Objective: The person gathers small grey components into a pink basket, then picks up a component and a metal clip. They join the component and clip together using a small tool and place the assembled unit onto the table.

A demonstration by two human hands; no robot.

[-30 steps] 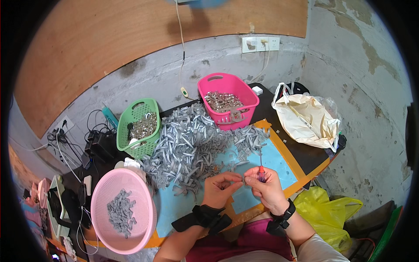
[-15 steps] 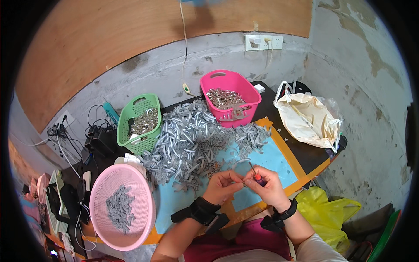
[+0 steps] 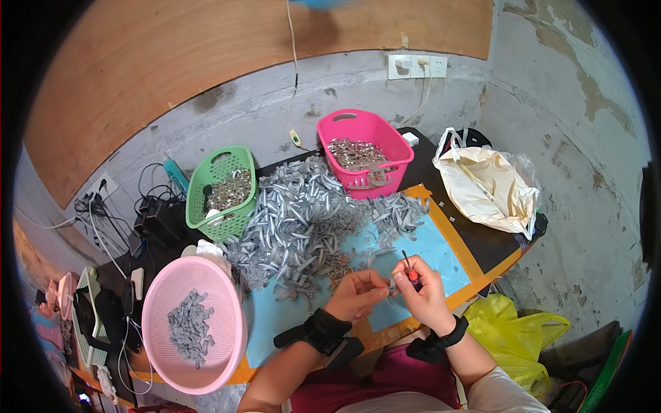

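My right hand (image 3: pixel 425 292) is closed around a small screwdriver (image 3: pixel 413 277) with a red and dark handle, its thin shaft pointing up and away. Just left of it, my left hand (image 3: pixel 357 296) is in a pinch, fingers bent together. A small grey strap piece (image 3: pixel 393 286) shows between the two hands at the left fingertips; its details are too small to make out. Both hands are over the blue mat (image 3: pixel 451 265), in front of a large heap of grey strap pieces (image 3: pixel 296 213). Each wrist wears a black band.
At the left stands a pink round basket (image 3: pixel 236 323) holding grey pieces. Behind the heap are a green basket (image 3: pixel 224 227) and a bright pink basket (image 3: pixel 375 141), both with shiny metal parts. A cream bag (image 3: pixel 482 189) lies at the back right, a yellow plastic bag (image 3: pixel 502 337) below the table's right edge.
My hands have drawn slightly apart. The right one has shifted a little up and right, and the screwdriver's shaft shows more clearly. The left hand's fingers have turned slightly.
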